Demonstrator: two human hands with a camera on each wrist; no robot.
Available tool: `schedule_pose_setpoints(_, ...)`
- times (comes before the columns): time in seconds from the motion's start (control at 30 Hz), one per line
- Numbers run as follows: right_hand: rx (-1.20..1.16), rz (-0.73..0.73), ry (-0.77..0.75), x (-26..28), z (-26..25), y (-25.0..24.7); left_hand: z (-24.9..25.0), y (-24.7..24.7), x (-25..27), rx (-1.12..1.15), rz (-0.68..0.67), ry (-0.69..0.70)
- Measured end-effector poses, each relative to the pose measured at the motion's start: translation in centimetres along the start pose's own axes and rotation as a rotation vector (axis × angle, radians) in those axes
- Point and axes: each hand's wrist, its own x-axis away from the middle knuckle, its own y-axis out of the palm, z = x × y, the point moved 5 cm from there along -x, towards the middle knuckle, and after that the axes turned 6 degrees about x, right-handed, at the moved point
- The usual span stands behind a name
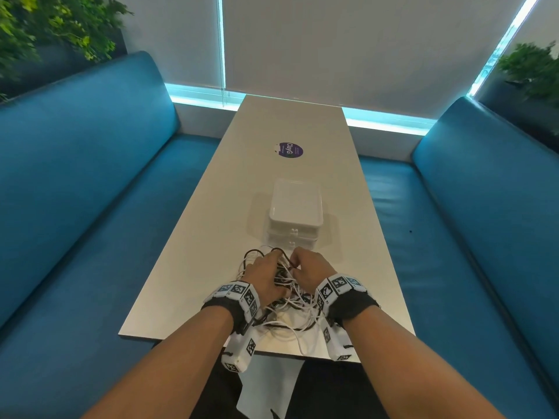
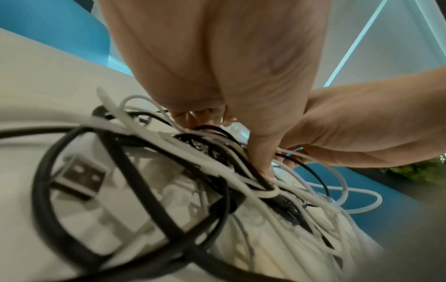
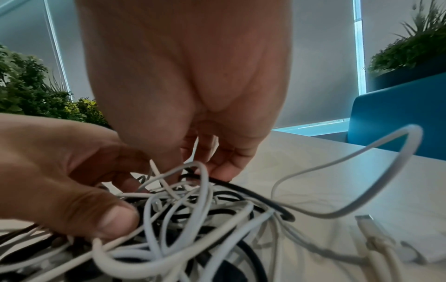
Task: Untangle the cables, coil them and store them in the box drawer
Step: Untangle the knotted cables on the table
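- We are working both hands into a tangle of black and white cables (image 1: 284,297) lying at the near end of the table (image 1: 211,237), just short of its near edge.
- Our left hand (image 1: 264,276) is curling its fingers down into the knot; the left wrist view is showing its thumb (image 2: 263,152) hooked under several black and white strands, so it is gripping the cables.
- Our right hand (image 1: 311,270) is sitting just beside the left one, and the right wrist view is showing its fingertips (image 3: 222,169) pinching a black strand at the top of the pile.
- The white drawer box (image 1: 295,213) is standing closed just beyond the tangle, along the table's middle; only the head view is showing it.
- The left wrist view alone is showing a USB plug (image 2: 79,177) inside a black loop.
- The right wrist view alone is showing a white loop (image 3: 362,162) arching toward the table's right edge, with a small connector (image 3: 366,221) lying below it.
- A round purple sticker (image 1: 289,150) is lying farther up the table.
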Motion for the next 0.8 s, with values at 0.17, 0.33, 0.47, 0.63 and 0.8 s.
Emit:
schedule_pose_setpoints(0.17, -0.067, 0.041, 0.004, 0.3, 1.0, -1.2, 0.6, 0.2, 0.1, -0.053, 0.070, 0.080)
schedule_pose_setpoints(0.33, -0.026, -0.010, 0.109, 0.7, 5.0, -3.2, 0.7, -0.5, 0.1, -0.063, 0.059, 0.112)
schedule_pose_setpoints(0.47, 0.022, -0.126, 0.169, 1.9, 7.3, -3.6, 0.4, -1.7, -0.2, -0.035, 0.048, 0.098)
schedule_pose_setpoints(0.63, 0.128, -0.203, 0.217, 3.2, 8.6, -3.1, 0.7, -2.6, -0.3, -0.086, 0.100, 0.119)
schedule_pose_setpoints(0.8, 0.244, -0.208, 0.207, 3.8, 9.1, -2.1, 1.3, -3.1, -0.2, -0.110, 0.153, 0.147)
